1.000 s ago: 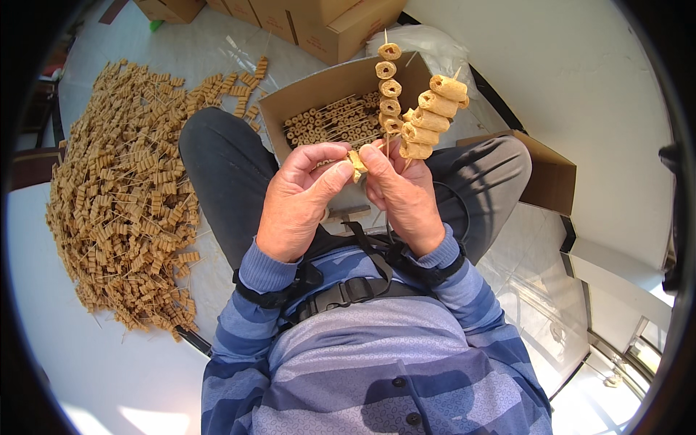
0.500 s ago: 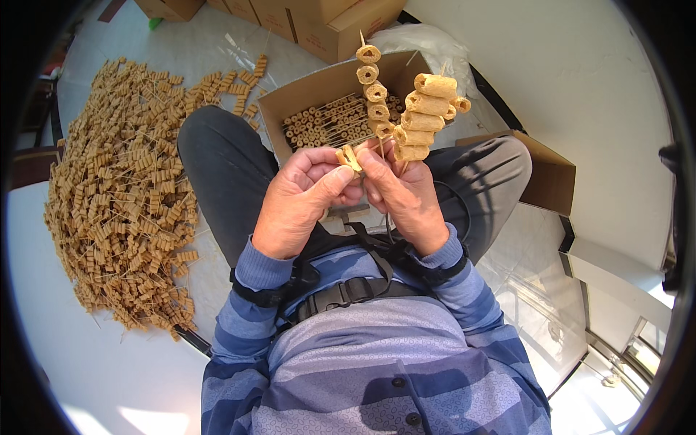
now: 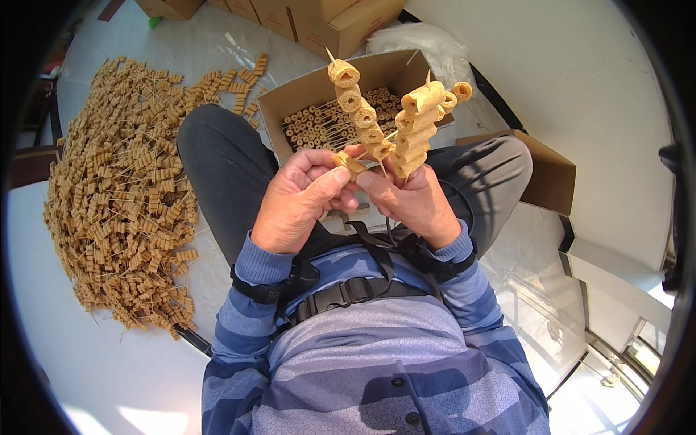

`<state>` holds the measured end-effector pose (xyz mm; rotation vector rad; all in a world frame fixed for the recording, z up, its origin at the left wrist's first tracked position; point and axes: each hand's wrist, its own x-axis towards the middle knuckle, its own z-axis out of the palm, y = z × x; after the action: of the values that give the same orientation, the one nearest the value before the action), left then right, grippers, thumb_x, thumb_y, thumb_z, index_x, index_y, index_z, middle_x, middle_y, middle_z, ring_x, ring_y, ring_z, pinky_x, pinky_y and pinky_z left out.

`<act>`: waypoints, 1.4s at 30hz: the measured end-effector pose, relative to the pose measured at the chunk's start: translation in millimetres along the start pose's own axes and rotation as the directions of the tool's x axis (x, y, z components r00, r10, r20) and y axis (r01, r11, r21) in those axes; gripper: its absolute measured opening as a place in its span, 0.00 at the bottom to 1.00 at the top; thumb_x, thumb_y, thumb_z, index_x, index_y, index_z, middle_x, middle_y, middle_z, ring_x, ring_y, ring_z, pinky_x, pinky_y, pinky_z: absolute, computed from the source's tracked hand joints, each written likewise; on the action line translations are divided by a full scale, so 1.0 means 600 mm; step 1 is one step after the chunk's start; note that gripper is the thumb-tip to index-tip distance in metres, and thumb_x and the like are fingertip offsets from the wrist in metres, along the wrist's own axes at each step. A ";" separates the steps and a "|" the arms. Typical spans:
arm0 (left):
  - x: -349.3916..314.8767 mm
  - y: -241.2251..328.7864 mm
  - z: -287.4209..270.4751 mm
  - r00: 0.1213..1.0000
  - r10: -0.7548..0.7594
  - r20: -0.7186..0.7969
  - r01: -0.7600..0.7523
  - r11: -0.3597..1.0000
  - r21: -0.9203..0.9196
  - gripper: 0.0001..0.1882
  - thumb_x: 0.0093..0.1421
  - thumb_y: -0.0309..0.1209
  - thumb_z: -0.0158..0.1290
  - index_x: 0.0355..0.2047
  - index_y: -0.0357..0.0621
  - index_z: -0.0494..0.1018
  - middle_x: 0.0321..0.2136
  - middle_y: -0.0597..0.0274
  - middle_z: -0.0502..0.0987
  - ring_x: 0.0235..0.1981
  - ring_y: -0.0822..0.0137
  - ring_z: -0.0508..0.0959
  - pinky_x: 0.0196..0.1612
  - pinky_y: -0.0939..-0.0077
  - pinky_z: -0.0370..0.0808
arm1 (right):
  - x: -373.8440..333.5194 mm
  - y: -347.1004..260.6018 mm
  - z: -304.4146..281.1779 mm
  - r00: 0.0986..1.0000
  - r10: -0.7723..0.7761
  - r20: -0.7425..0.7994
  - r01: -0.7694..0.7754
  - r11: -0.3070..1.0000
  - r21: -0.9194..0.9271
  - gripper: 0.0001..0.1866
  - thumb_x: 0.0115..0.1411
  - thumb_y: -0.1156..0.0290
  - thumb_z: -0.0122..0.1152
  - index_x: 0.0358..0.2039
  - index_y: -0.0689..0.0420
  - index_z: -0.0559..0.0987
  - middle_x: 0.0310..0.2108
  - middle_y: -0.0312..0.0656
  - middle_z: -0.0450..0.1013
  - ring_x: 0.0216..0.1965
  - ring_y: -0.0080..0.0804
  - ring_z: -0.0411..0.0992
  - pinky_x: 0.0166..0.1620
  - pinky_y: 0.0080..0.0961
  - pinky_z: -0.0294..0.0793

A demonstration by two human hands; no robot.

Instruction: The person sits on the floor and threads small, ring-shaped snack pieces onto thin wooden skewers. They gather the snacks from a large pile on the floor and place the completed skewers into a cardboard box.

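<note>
My left hand (image 3: 293, 206) pinches one tan hollow roll (image 3: 349, 165) between thumb and fingers, close against the other hand. In my right hand (image 3: 417, 206) several skewers are gripped near their lower ends. One skewer of tan rolls (image 3: 365, 116) leans up to the left, its pointed tip bare. Another skewer of rolls (image 3: 420, 130) stands to its right, and a further roll (image 3: 462, 91) shows behind it. A thin stick passes near the pinched roll, but whether it goes through it I cannot tell. Fingertips are partly hidden behind the rolls.
Beyond my hands an open cardboard box (image 3: 297, 109) holds rows of skewered rolls (image 3: 312, 129). A large heap of skewered rolls (image 3: 127, 203) covers the floor at left. Closed cartons (image 3: 312, 25) and clear plastic (image 3: 428, 51) are at the back; another carton (image 3: 554, 174) is at right.
The upright skewers in my right hand have tilted, the left one leaning further left and toward me. The pinched roll has turned and lies lower, nearer the right thumb.
</note>
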<state>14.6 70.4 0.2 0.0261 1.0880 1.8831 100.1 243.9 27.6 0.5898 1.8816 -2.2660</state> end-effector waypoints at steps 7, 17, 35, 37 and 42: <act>-0.003 -0.012 0.017 0.976 0.205 -0.075 -0.179 0.948 0.262 0.15 0.66 0.26 0.57 0.50 0.39 0.67 0.34 0.59 0.80 0.32 0.69 0.81 0.38 0.77 0.78 | 0.002 0.013 -0.005 1.000 -0.012 -0.008 0.012 0.999 0.051 0.16 0.66 0.66 0.62 0.51 0.60 0.77 0.22 0.24 0.68 0.20 0.09 0.60 0.23 0.12 0.57; -0.021 -0.031 0.046 0.809 0.565 0.163 -0.271 0.111 0.956 0.30 0.59 0.23 0.59 0.60 0.35 0.61 0.47 0.43 0.75 0.42 0.43 0.79 0.42 0.58 0.78 | -0.002 0.006 0.007 0.999 -0.008 -0.045 0.018 0.974 0.228 0.14 0.68 0.66 0.61 0.48 0.62 0.77 0.25 0.27 0.74 0.22 0.10 0.65 0.25 0.12 0.63; -0.025 -0.014 0.049 0.794 0.575 0.197 -0.146 -0.134 0.980 0.23 0.58 0.30 0.60 0.53 0.38 0.68 0.37 0.49 0.79 0.34 0.50 0.79 0.37 0.60 0.75 | -0.012 0.011 0.022 0.976 -0.172 -0.134 0.172 0.985 -0.006 0.05 0.65 0.76 0.62 0.40 0.62 0.81 0.30 0.29 0.75 0.31 0.14 0.70 0.35 0.15 0.70; -0.025 -0.015 0.045 0.836 0.527 0.153 -0.154 -0.042 0.987 0.19 0.63 0.29 0.55 0.52 0.39 0.69 0.32 0.50 0.79 0.32 0.50 0.80 0.36 0.63 0.76 | -0.012 0.010 0.021 0.977 -0.167 -0.134 0.163 0.986 -0.039 0.05 0.65 0.75 0.62 0.40 0.62 0.81 0.29 0.29 0.75 0.30 0.13 0.69 0.34 0.15 0.69; -0.022 -0.012 0.032 0.932 0.357 0.054 -0.163 0.282 0.945 0.14 0.69 0.35 0.51 0.49 0.39 0.70 0.29 0.53 0.79 0.30 0.58 0.81 0.35 0.68 0.77 | 0.000 0.014 0.024 0.986 -0.106 -0.128 0.110 0.994 0.028 0.05 0.65 0.74 0.62 0.38 0.61 0.80 0.28 0.29 0.75 0.30 0.13 0.69 0.33 0.15 0.69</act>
<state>35.5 74.8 11.8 0.7937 2.3239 1.2069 100.0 228.4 22.1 0.6668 1.9804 -2.3863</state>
